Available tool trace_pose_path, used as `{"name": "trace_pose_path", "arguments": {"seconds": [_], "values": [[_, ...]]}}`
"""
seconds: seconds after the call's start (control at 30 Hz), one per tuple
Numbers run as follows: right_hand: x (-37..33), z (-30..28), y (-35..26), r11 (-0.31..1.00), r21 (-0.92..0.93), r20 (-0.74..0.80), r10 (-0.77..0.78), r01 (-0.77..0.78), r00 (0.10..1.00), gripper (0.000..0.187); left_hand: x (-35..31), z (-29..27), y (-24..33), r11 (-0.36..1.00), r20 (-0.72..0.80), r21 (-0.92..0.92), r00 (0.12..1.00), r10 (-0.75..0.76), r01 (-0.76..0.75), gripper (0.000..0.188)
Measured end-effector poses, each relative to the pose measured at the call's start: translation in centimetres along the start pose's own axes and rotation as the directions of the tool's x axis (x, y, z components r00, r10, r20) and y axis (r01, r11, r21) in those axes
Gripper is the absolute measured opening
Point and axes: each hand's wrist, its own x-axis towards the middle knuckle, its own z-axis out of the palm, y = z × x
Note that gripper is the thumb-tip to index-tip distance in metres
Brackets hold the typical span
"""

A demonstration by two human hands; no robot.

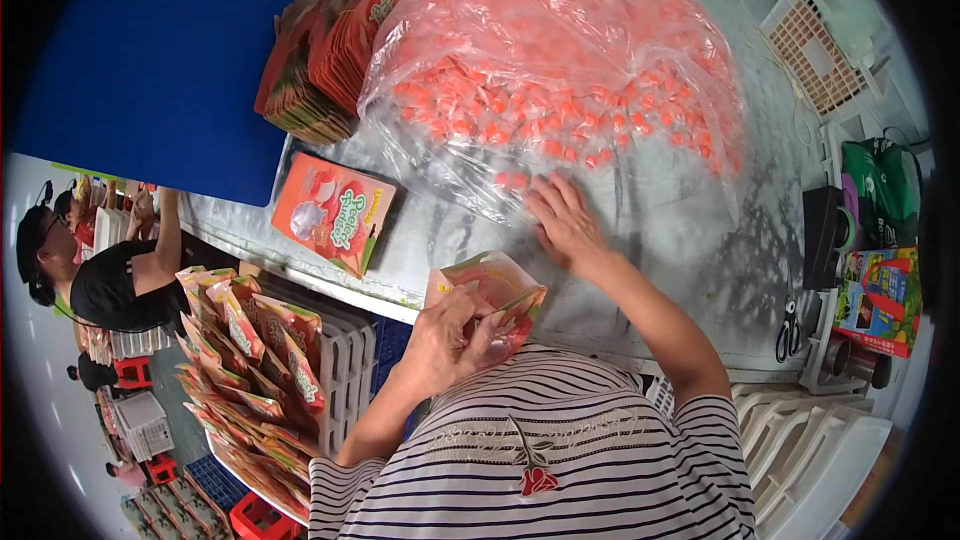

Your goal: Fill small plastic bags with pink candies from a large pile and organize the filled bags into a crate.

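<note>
My left hand grips an orange-and-green printed pouch at the table's near edge. The pouch's mouth gapes upward; how full it is I cannot tell. Above and to the right, my right hand lies on the table with its fingers stretched out. Its fingertips reach a couple of small orange wrapped sweets at the front of a large clear plastic bag. Many more such sweets are heaped inside that bag. A flat pouch of similar print rests to the left of my hands.
Stacked pouches stand left of the bag, beside a blue board. Filled-looking pouches crowd a white crate at lower left. Scissors and a plastic basket are at right. Another person works at far left.
</note>
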Motion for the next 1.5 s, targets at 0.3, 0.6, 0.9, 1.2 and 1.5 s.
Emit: {"name": "trace_pose_path", "arguments": {"seconds": [0.3,0.6,0.9,1.2,1.5], "values": [[-2.6,-3.0,2.4,0.736,0.622,-0.204,0.483,-0.269,0.851,0.035,-0.2,-0.6,-0.6,0.999,-0.004,-0.042,1.0,-0.031,0.031,0.007],[0.6,-2.0,1.0,0.921,0.372,-0.22,0.207,-0.114,0.953,0.031,-0.3,-0.6,-0.6,0.998,-0.034,-0.041,0.999,-0.039,0.038,0.007],[5.5,-0.1,-2.0,0.982,0.179,-0.047,-0.052,0.06,0.998,0.039,-0.2,-0.2,-0.8,0.999,-0.027,-0.033,0.999,-0.037,0.036,0.007],[4.0,-1.7,-1.6,0.995,-0.011,0.225,-0.096,0.101,0.97,0.056,-0.5,-0.3,-1.0,0.999,-0.037,-0.021,0.999,-0.025,0.024,0.007],[-1.6,-1.1,-0.5,0.999,0.019,-0.037,0.037,-0.036,0.999,0.065,0.5,0.1,-0.2,1.0,0.033,-0.025,0.999,-0.003,0.004,0.007]]}}
